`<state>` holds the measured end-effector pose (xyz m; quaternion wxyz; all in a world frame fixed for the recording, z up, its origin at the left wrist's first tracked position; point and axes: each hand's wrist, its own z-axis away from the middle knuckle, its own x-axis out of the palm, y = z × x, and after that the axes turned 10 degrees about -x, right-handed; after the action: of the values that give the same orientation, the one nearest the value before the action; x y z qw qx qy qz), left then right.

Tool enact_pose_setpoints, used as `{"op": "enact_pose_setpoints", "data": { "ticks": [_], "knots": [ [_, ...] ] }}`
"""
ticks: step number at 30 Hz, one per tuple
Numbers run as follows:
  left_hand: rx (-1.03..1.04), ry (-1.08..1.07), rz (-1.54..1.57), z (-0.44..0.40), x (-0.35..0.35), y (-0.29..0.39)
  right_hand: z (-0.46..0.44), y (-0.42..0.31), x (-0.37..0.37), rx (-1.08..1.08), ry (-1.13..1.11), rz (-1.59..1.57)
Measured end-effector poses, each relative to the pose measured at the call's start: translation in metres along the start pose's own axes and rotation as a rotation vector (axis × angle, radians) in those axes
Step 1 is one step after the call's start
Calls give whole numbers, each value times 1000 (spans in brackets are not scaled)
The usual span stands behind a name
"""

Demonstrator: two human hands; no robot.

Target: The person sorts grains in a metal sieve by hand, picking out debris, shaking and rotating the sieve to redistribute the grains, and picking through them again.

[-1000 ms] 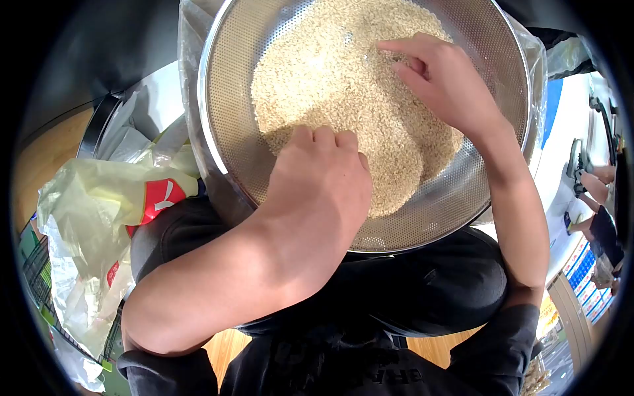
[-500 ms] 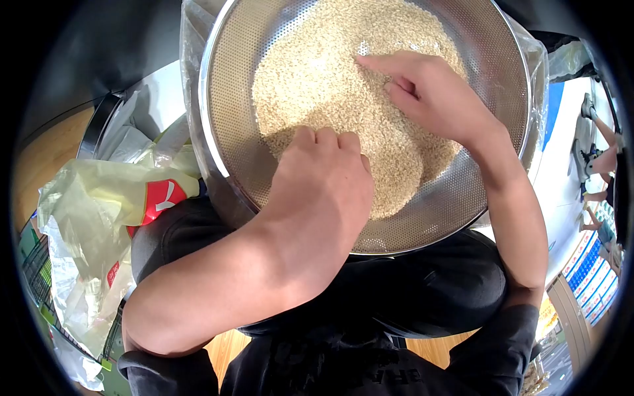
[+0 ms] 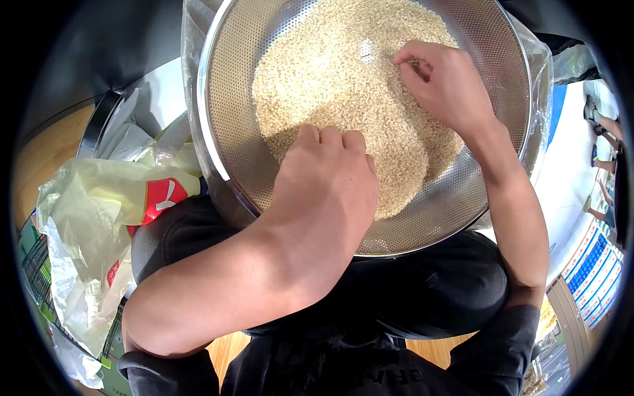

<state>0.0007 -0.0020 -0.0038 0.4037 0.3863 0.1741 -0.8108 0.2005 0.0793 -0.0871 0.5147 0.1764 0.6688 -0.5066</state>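
Note:
A wide perforated metal basin rests over my lap with a broad heap of pale rice grains in it. Low on the heap, my left hand has its fingers curled down against the grains, and the fingertips are hidden. Over the right part of the heap is my right hand, thumb and forefinger pinched together. Whatever sits in that pinch is too small to make out. A small bare patch of the basin's floor shows through the rice beside it.
Clear plastic sheeting surrounds the basin's outside. To the left lies a crumpled yellowish plastic bag with a red mark. Blue-and-white boxes stand at far right, and other people's legs show at the right edge.
My right hand has drawn back to the right from the bare patch, its extended forefinger now closed against the thumb. My left hand has stayed almost in place.

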Motion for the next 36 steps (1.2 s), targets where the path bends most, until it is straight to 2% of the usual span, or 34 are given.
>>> {"op": "enact_pose_setpoints", "data": {
  "ticks": [3,5,6,8,9,11,12,14,15,17,18,19,20,21,22,23,24,26,27,30,31,33,34,36],
  "knots": [
    [-6,-8,-7,-1,1,1,1,2,-2,23,16,33],
    [-2,14,-36,-1,4,1,1,6,-3,55,170,55],
    [1,23,-46,-1,5,1,1,12,-2,58,170,60],
    [1,66,39,-1,9,0,4,25,-3,-96,206,81],
    [8,72,43,-2,10,0,6,24,-8,-92,204,90],
    [-5,84,18,-4,12,0,10,17,-20,30,-132,-237],
    [0,89,19,-7,10,2,12,21,-21,35,-131,-232],
    [-46,15,73,-13,4,4,17,33,-22,72,-115,-773],
    [-41,19,73,-15,2,5,17,36,-25,76,-113,-768],
    [42,101,92,-19,-2,7,19,42,-33,153,103,-809],
    [51,109,90,-24,1,10,20,38,-41,204,109,-764],
    [116,254,194,-32,8,16,21,36,-47,209,117,-754],
    [181,400,299,-41,15,22,21,35,-51,239,200,-934],
    [188,407,301,-52,23,28,22,35,-55,266,280,-1115],
    [280,535,434,-63,31,34,22,41,-58,373,213,-1140],
    [370,662,564,-71,39,39,22,41,-60,367,217,-1136],
    [371,666,553,-74,43,46,20,40,-61,374,269,-1265],
    [464,461,1086,-77,44,59,19,43,-61,369,325,-1406],
    [465,468,1076,-76,40,62,18,45,-59,317,347,-1506],
    [331,-75,1657,-81,31,71,20,44,-59,213,404,-1688],
    [322,-76,1648,-88,31,73,22,43,-59,167,433,-1767],
    [115,-146,1810,-109,26,69,28,51,-57,88,448,-1849],
    [127,-192,1891,-124,21,63,29,61,-58,29,458,-1924],
    [58,-144,1845,-138,12,47,34,67,-58,-18,510,-2016]
  ]
}}
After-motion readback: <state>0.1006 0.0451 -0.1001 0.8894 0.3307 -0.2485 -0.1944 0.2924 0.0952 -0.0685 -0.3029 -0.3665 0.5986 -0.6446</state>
